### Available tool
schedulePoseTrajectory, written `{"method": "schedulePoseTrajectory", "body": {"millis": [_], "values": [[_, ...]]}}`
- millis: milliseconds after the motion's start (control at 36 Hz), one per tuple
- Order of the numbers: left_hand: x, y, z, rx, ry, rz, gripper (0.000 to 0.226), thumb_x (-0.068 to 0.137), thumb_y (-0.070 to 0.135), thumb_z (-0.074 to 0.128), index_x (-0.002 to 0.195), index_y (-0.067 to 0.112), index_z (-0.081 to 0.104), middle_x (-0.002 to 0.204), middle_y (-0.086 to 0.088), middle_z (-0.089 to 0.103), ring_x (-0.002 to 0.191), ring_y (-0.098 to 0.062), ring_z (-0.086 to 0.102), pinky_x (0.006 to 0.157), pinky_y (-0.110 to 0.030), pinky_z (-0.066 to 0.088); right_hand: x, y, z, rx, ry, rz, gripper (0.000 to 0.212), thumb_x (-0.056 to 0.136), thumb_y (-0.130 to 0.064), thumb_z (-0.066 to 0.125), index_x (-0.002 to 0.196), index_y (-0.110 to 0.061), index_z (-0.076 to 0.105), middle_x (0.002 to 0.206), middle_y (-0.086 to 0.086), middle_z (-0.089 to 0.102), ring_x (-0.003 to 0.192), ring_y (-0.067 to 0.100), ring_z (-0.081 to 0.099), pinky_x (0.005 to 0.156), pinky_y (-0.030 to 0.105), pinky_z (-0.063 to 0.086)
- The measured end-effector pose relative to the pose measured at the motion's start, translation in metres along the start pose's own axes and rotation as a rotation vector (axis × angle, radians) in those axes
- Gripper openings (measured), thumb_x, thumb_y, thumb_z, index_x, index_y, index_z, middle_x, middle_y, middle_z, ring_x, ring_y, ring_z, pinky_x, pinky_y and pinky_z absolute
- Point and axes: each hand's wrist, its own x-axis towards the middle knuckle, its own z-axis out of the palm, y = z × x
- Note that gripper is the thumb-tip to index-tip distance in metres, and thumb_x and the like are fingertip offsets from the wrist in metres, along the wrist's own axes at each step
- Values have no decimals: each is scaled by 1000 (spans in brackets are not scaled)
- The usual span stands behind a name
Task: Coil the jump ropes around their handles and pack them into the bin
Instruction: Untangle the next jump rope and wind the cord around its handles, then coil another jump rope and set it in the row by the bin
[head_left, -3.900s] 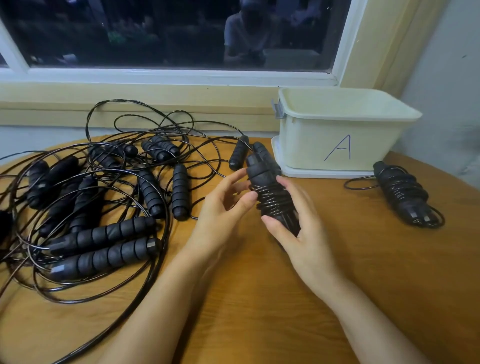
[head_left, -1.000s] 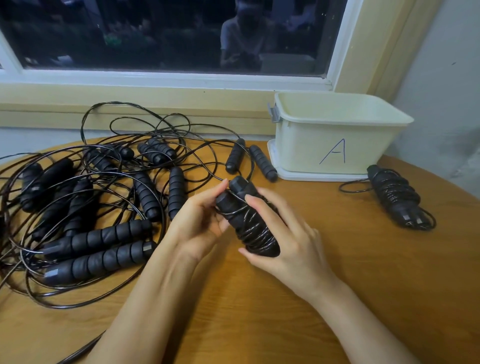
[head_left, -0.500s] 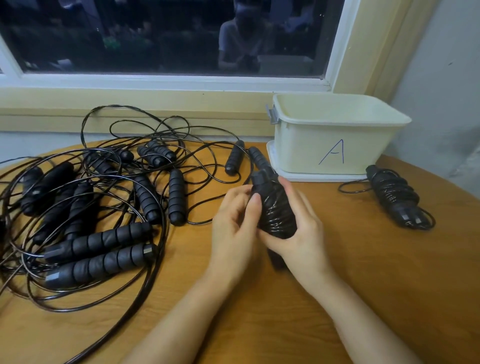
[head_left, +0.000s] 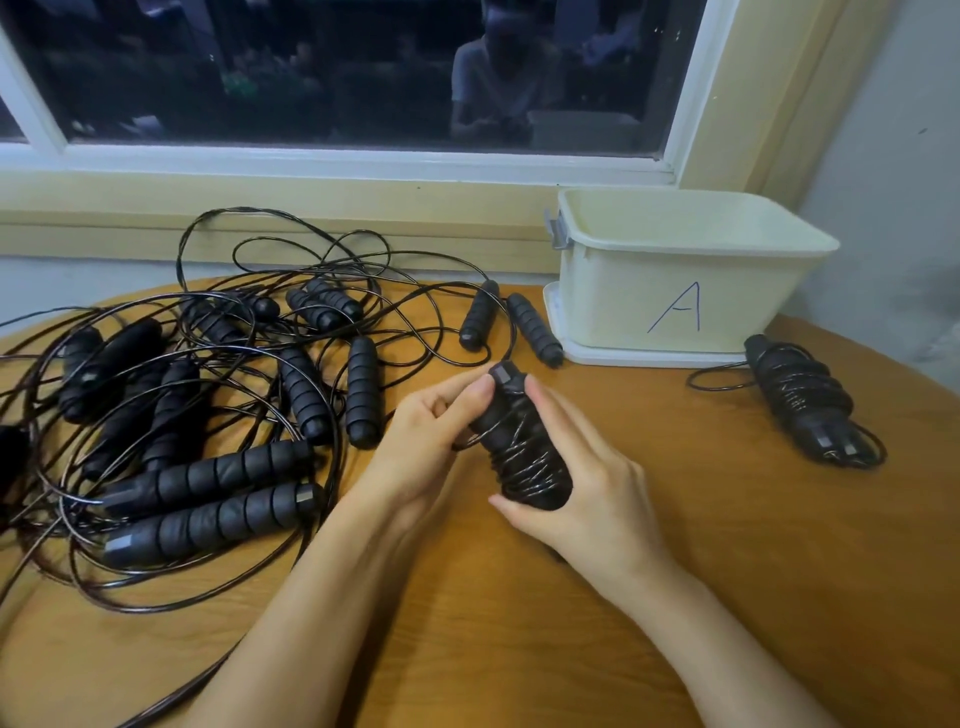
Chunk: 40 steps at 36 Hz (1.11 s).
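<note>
Both hands are clamped on one black foam-handled jump rope bundle, its thin black cord coiled round the paired handles, held over the round wooden counter. The left hand pinches the bundle's upper end between thumb and fingertips. The right hand curls round its lower half. At one o'clock from the bundle stands the cream plastic bin marked "A". At three o'clock a second coiled black rope bundle lies on the counter, just beside the bin. From eight to eleven o'clock sprawls a tangle of loose black ropes and handles.
</note>
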Motion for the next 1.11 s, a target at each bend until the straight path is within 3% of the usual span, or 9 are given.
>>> {"method": "schedulePoseTrajectory", "body": {"millis": [194,278,417,500,556,639,750,944,1111], "values": [[5,-9,-4,-156,-26,-18,44,88,37,62,121,9,68,109,-11,69,108,-25,59,98,-42,43,3,5,-7,127,-95,41,103,64,-45,87,151,-39,33,151,-20,42,129,-8,44,102,7,35],[6,-13,4,-99,-21,-41,40,98,42,50,123,14,65,108,-5,70,105,-17,63,94,-36,45,6,6,-11,176,-188,131,103,67,-42,87,149,-49,25,147,-25,41,128,-14,38,101,1,30],[10,-28,9,444,81,50,59,92,55,36,148,34,33,141,13,51,134,-4,44,106,-21,34,14,19,-31,52,-147,304,97,74,-40,84,151,-42,25,149,-15,43,129,4,45,98,12,31],[12,-34,9,631,150,134,51,100,39,42,150,30,33,146,8,47,134,-3,42,106,-20,34,27,43,-53,-162,-71,355,96,79,-49,77,155,-30,22,156,-8,36,141,15,37,108,29,35],[12,-37,11,703,159,171,48,102,35,43,149,28,37,145,7,50,130,-2,46,106,-23,37,36,64,-67,-366,-86,399,96,83,-58,67,157,-25,17,159,-2,31,149,21,21,118,38,25],[14,-38,12,767,135,178,47,102,35,42,147,27,39,143,7,52,125,0,46,103,-23,37,43,99,-81,-547,-123,461,96,86,-63,61,158,-20,14,159,5,32,152,26,9,123,43,10],[16,-39,11,765,149,159,46,102,33,43,147,24,42,141,2,55,127,-7,49,102,-22,37,38,132,-83,-689,-205,553,91,90,-66,51,158,-17,15,162,10,25,152,33,-1,123,51,6],[20,-44,6,814,148,130,45,102,35,44,146,25,43,136,2,58,124,-9,52,104,-27,40,34,141,-78,-664,-255,619,82,93,-69,37,158,-28,7,164,2,16,149,44,2,118,65,5],[22,-46,4,841,165,136,43,101,36,44,141,22,50,133,6,59,123,-10,53,103,-27,41,35,135,-82,-668,-312,628,92,88,-79,30,158,-28,3,166,4,3,149,46,-5,115,66,1]]}}
